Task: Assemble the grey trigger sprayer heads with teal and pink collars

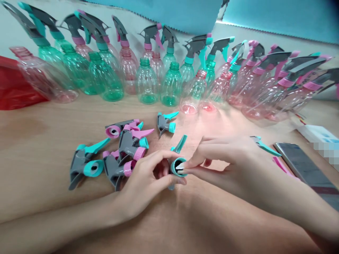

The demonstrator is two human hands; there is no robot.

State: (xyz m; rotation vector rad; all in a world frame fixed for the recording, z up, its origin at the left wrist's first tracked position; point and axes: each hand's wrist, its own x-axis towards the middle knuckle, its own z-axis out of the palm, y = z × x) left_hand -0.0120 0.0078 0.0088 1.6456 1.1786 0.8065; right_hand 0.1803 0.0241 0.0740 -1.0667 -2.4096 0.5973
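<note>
My left hand (148,176) is closed round a grey spray head with a teal trigger and teal collar (177,163), held just above the wooden table (39,141). The collar's opening faces my right hand (225,155). My right thumb and forefinger are pinched together at that opening, with a small white piece (180,165) at their tips that may be a part or a nail. Just left of my left hand lies a pile of several loose spray heads (124,148), grey with pink or teal triggers and collars.
A row of several clear green and pink bottles (148,81), some capped with spray heads, lines the back of the table. A red bag (13,84) lies far left. At the right lie a dark phone (304,165), a white box (317,134) and a teal-triggered spray head (265,145).
</note>
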